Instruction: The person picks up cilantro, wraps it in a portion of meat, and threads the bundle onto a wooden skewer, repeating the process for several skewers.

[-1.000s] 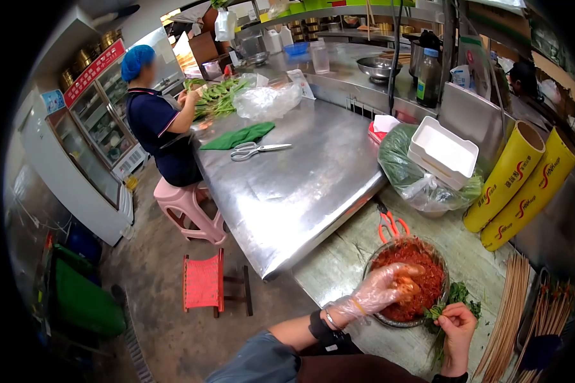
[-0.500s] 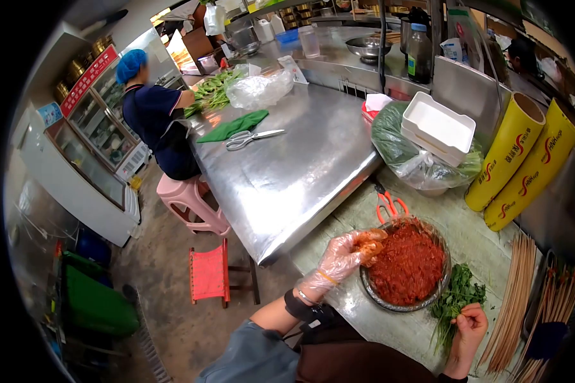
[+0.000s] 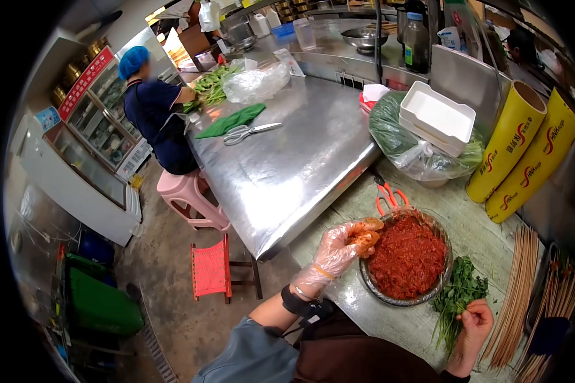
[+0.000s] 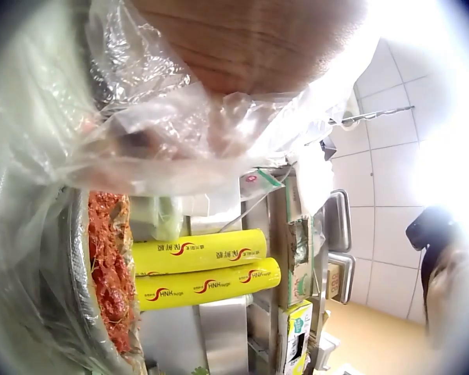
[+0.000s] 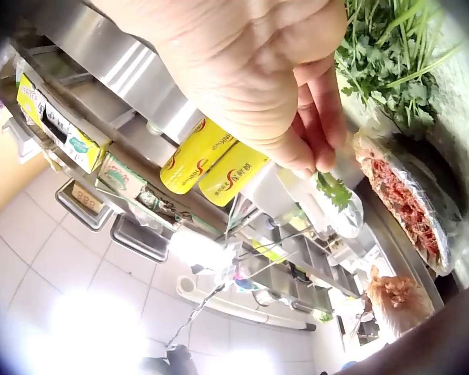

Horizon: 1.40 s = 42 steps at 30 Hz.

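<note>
Paste smears the fingertips of my left hand (image 3: 338,254), in a clear plastic glove beside the left rim of a round bowl (image 3: 445,281). Its fingers point right, loosely bent, with nothing plainly held. Red shredded paste (image 3: 407,255) fills the bowl, also seen in the left wrist view (image 4: 113,273). My bare right hand (image 3: 476,325) is at the lower right, by a bunch of leafy herbs (image 3: 457,293). In the right wrist view this hand (image 5: 273,86) pinches a small green leaf (image 5: 334,190) between thumb and fingers.
Red-handled pliers (image 3: 390,196) lie behind the bowl. Wooden skewers (image 3: 514,293) lie at the right, near yellow rolls (image 3: 511,143). A white tray (image 3: 437,118) rests on bagged greens. Scissors (image 3: 249,132) lie on the steel table (image 3: 287,166); a person (image 3: 153,118) sits beyond.
My left hand has moved off the paste to the bowl's left side. My right hand has drawn away from the bowl's rim, down and right to the herbs. The head view has shifted.
</note>
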Tool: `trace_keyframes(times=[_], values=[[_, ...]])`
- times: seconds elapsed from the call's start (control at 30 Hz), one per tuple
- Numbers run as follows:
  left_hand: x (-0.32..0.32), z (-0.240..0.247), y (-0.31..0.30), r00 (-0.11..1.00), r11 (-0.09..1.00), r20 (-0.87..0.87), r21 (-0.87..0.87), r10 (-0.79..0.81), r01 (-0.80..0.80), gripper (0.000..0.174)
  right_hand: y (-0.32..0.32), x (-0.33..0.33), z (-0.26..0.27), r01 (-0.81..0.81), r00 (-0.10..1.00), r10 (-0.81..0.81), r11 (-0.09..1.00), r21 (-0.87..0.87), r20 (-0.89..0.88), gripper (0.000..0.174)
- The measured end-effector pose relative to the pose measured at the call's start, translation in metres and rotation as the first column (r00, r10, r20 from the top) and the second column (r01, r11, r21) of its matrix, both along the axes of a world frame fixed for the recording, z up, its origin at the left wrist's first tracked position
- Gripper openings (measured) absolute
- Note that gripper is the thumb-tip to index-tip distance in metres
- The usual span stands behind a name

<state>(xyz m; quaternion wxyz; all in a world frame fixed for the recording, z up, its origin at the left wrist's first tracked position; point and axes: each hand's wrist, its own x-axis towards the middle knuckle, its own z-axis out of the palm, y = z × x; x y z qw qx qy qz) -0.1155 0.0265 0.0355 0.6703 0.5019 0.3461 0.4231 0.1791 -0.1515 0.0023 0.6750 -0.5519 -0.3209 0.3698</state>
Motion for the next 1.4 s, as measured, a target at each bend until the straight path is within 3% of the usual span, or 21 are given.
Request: trace_keyframes(times=[0.5, 0.6, 0.67, 0.73, 0.83, 0.93, 1.0, 1.1, 1.2, 1.23, 1.27, 1.4], values=[[-0.002, -0.008, 0.008, 0.995, 0.999, 0.103, 0.03, 0.013, -0.016, 0.033, -0.004, 0.01, -0.006, 0.121, 0.993, -0.121, 0.991, 0.054, 0.007, 0.013], [-0.008, -0.009, 0.007, 0.994, 0.989, 0.078, 0.12, 0.072, -0.081, 0.029, -0.006, 0.013, -0.006, 0.133, 0.991, -0.133, 0.991, 0.029, 0.0, 0.012], [-0.002, 0.0, 0.005, 0.964, 0.937, -0.081, 0.268, 0.255, -0.226, 0.017, -0.005, 0.008, 0.008, 0.123, 0.992, -0.123, 0.992, -0.014, 0.006, 0.011], [-0.007, -0.013, 0.012, 0.972, 0.925, 0.015, 0.304, 0.233, -0.226, 0.017, -0.005, 0.01, 0.009, 0.07, 0.998, -0.069, 0.996, 0.055, -0.014, 0.011], [-0.011, -0.007, 0.01, 0.983, 0.96, 0.001, 0.218, 0.182, -0.177, 0.021, -0.006, 0.009, 0.01, 0.073, 0.995, -0.066, 0.993, 0.095, -0.077, 0.011], [-0.01, -0.011, 0.007, 0.985, 0.952, -0.088, 0.283, 0.149, -0.119, 0.018, -0.008, 0.009, 0.008, 0.074, 0.993, -0.063, 0.991, 0.112, -0.096, 0.011], [-0.015, -0.021, 0.011, 0.92, 0.87, -0.328, 0.492, 0.214, -0.027, 0.018, -0.009, 0.011, 0.006, 0.076, 0.993, -0.067, 0.993, 0.095, -0.096, 0.011], [-0.009, -0.019, 0.012, 0.842, 0.695, -0.449, 0.707, 0.298, 0.131, 0.018, -0.01, 0.013, 0.004, 0.071, 0.992, -0.061, 0.993, 0.098, -0.107, 0.011], [0.009, -0.001, 0.01, 0.807, 0.701, -0.557, 0.655, 0.196, 0.282, 0.015, -0.01, 0.012, 0.003, 0.068, 0.99, -0.056, 0.994, 0.091, -0.128, 0.012], [0.015, 0.001, 0.011, 0.796, 0.601, -0.559, 0.725, 0.231, 0.335, 0.011, -0.01, 0.012, 0.004, 0.066, 0.989, -0.054, 0.994, 0.085, -0.134, 0.012], [0.03, 0.007, 0.013, 0.8, 0.547, -0.579, 0.726, 0.16, 0.416, 0.012, -0.011, 0.012, 0.004, 0.057, 0.99, -0.046, 0.995, 0.085, -0.13, 0.012], [0.056, 0.006, 0.014, 0.672, 0.466, -0.725, 0.652, 0.152, 0.598, 0.017, -0.012, 0.012, 0.0, 0.042, 0.991, -0.03, 0.995, 0.096, -0.131, 0.012]])
